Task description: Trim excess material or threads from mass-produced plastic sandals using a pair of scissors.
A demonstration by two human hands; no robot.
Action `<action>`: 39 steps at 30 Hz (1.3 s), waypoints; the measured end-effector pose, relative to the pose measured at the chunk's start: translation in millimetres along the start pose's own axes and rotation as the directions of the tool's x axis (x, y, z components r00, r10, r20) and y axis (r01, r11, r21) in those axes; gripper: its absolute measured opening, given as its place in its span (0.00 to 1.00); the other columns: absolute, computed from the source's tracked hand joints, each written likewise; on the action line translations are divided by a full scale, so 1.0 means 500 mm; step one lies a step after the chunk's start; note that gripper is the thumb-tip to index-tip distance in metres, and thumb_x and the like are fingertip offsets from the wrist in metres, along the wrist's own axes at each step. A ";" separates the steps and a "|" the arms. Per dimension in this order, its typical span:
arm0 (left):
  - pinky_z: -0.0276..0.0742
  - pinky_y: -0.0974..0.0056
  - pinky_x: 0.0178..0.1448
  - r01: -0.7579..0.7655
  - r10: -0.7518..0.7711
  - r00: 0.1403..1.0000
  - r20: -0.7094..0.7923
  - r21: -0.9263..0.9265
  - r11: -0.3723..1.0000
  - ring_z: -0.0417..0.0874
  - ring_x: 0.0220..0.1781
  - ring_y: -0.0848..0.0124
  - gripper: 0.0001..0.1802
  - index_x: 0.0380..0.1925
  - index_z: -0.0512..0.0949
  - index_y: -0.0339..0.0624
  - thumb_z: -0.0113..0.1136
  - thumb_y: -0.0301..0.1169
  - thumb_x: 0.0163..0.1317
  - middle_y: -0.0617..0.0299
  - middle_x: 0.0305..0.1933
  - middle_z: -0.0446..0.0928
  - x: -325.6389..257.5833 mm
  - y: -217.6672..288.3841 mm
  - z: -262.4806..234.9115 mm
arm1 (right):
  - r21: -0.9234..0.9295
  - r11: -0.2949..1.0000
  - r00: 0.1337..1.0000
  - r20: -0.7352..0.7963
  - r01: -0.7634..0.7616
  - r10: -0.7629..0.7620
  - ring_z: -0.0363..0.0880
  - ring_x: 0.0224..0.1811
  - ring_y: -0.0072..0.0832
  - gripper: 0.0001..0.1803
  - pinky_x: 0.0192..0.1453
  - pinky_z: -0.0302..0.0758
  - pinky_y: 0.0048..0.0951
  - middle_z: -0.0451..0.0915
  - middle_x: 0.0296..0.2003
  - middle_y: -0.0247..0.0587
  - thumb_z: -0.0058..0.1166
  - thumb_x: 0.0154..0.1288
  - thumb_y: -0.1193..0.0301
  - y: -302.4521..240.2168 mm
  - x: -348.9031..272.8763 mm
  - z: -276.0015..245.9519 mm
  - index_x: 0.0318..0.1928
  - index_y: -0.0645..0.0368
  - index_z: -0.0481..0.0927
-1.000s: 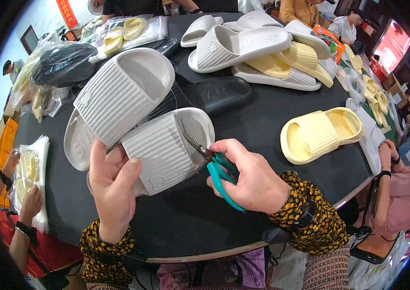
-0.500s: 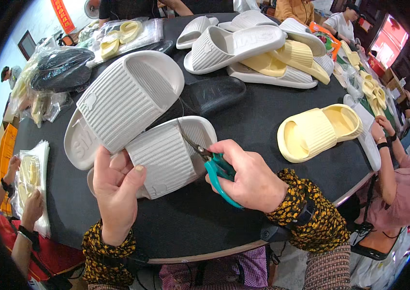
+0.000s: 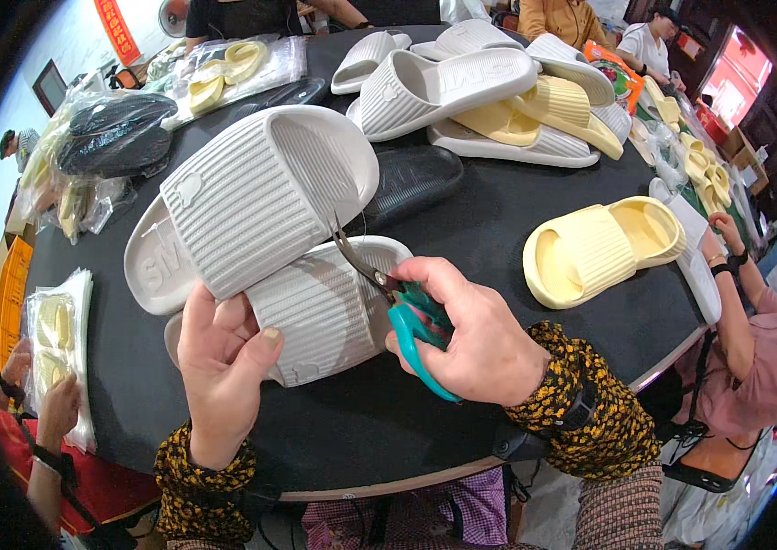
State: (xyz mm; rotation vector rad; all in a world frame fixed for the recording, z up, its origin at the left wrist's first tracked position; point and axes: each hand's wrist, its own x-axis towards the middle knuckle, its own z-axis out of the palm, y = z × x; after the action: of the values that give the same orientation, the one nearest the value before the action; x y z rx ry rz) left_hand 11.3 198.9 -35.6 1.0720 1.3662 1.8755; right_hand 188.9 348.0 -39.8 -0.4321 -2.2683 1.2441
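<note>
My left hand [image 3: 224, 371] is closed on a pair of light grey slide slippers, its fingers reaching between them. The upper grey slipper [image 3: 233, 206] overlaps the lower grey slipper [image 3: 315, 321]; both have ribbed straps. In my right hand [image 3: 480, 339] are scissors with teal handles [image 3: 421, 353]. Their dark blades [image 3: 361, 261] are parted, with the tips at the strap edge of the upper slipper. A thin thread-like strand shows beside the blade tips. Behind the pair a black slipper [image 3: 411, 183] lies on the table.
A heap of grey and yellow slippers [image 3: 448, 87] lies at the far middle of the dark table [image 3: 462, 440]. One yellow slipper [image 3: 604, 252] is to the right. Plastic-bagged slippers [image 3: 118, 133] sit far left. Co-workers' hands handle a bagged yellow pair [image 3: 60, 339] at left and slippers at right.
The upper slipper has swung right and down toward the scissors. The blades now point at its strap edge, and they are more parted than before.
</note>
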 end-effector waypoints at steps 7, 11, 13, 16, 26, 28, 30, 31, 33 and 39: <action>0.71 0.62 0.61 -0.046 0.043 0.995 0.084 0.037 0.998 0.72 0.62 0.59 0.35 0.66 0.48 0.25 0.48 0.13 0.57 0.38 0.61 0.66 -0.002 0.005 -0.004 | -0.038 0.999 1.000 -0.003 0.023 -0.023 0.82 0.29 0.24 0.24 0.34 0.77 0.25 0.79 0.28 0.42 0.61 0.56 0.75 -0.006 -0.001 -0.004 0.52 0.64 0.67; 0.72 0.63 0.60 -0.065 0.062 0.993 0.101 0.025 0.998 0.74 0.60 0.59 0.35 0.65 0.49 0.24 0.47 0.13 0.58 0.38 0.60 0.68 -0.005 0.007 -0.003 | -0.011 0.999 0.999 -0.010 0.033 -0.034 0.82 0.31 0.24 0.25 0.35 0.76 0.25 0.79 0.28 0.43 0.62 0.56 0.74 -0.008 -0.001 -0.002 0.52 0.65 0.67; 0.72 0.63 0.59 -0.058 0.054 0.991 0.119 0.034 0.998 0.74 0.60 0.59 0.35 0.66 0.49 0.24 0.48 0.14 0.58 0.38 0.60 0.68 -0.003 0.006 -0.003 | -0.005 0.999 0.999 -0.011 0.033 -0.033 0.81 0.31 0.24 0.25 0.35 0.76 0.25 0.79 0.28 0.43 0.62 0.56 0.74 -0.008 -0.002 -0.004 0.52 0.65 0.67; 0.72 0.63 0.59 -0.082 0.078 0.987 0.137 0.020 0.996 0.74 0.60 0.58 0.35 0.65 0.49 0.23 0.48 0.14 0.58 0.38 0.60 0.68 -0.002 0.000 -0.008 | 0.006 0.999 0.999 -0.018 0.042 -0.042 0.81 0.30 0.24 0.25 0.35 0.76 0.25 0.79 0.28 0.43 0.62 0.56 0.74 -0.010 -0.002 -0.005 0.52 0.66 0.67; 0.70 0.61 0.62 -0.071 0.069 0.991 0.118 0.010 0.997 0.74 0.60 0.59 0.34 0.65 0.50 0.23 0.48 0.14 0.58 0.39 0.60 0.69 -0.003 0.002 -0.005 | 0.033 0.999 1.000 -0.005 0.026 -0.026 0.81 0.28 0.22 0.23 0.33 0.76 0.24 0.78 0.26 0.40 0.59 0.58 0.76 -0.013 -0.005 -0.009 0.52 0.66 0.66; 0.70 0.61 0.61 -0.064 0.060 0.990 0.129 0.026 0.998 0.75 0.59 0.59 0.33 0.64 0.51 0.23 0.48 0.15 0.58 0.40 0.59 0.69 -0.001 0.001 -0.008 | 0.038 0.999 1.000 -0.005 0.025 -0.024 0.81 0.28 0.22 0.23 0.33 0.75 0.24 0.78 0.26 0.40 0.59 0.58 0.76 -0.010 -0.005 -0.008 0.52 0.66 0.66; 0.71 0.61 0.61 -0.061 0.056 0.989 0.134 0.029 0.998 0.75 0.59 0.60 0.33 0.64 0.52 0.23 0.48 0.15 0.58 0.40 0.59 0.69 0.001 0.001 -0.009 | 0.048 0.998 0.999 -0.008 0.035 -0.035 0.81 0.28 0.22 0.23 0.33 0.75 0.24 0.78 0.26 0.39 0.58 0.59 0.76 -0.009 -0.005 -0.007 0.52 0.66 0.66; 0.71 0.61 0.61 -0.058 0.053 0.989 0.139 0.032 0.998 0.75 0.59 0.60 0.32 0.64 0.53 0.23 0.48 0.15 0.58 0.40 0.59 0.69 0.001 0.002 -0.009 | 0.047 0.998 0.999 -0.008 0.035 -0.035 0.81 0.28 0.22 0.23 0.33 0.75 0.24 0.78 0.26 0.39 0.58 0.59 0.76 -0.008 -0.005 -0.007 0.52 0.66 0.66; 0.71 0.61 0.61 -0.056 0.051 0.989 0.136 0.034 0.998 0.75 0.59 0.60 0.32 0.63 0.53 0.23 0.48 0.15 0.58 0.40 0.59 0.70 0.002 0.003 -0.009 | 0.022 0.998 0.999 -0.009 0.050 -0.050 0.81 0.27 0.21 0.22 0.32 0.75 0.23 0.78 0.26 0.38 0.58 0.59 0.76 -0.008 -0.004 -0.007 0.52 0.66 0.66; 0.71 0.61 0.61 -0.040 0.037 0.992 0.118 0.024 0.999 0.75 0.59 0.60 0.31 0.63 0.54 0.23 0.48 0.15 0.57 0.40 0.58 0.70 0.002 0.006 -0.004 | 0.043 0.998 0.998 -0.042 0.044 -0.042 0.79 0.27 0.19 0.23 0.32 0.74 0.22 0.77 0.26 0.36 0.60 0.58 0.76 -0.006 -0.006 -0.008 0.53 0.65 0.67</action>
State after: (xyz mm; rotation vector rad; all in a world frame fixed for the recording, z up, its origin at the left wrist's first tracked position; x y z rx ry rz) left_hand 8.8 197.8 -32.8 1.2103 1.3146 1.7961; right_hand 193.6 347.4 -36.2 -0.3874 -2.2003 1.2492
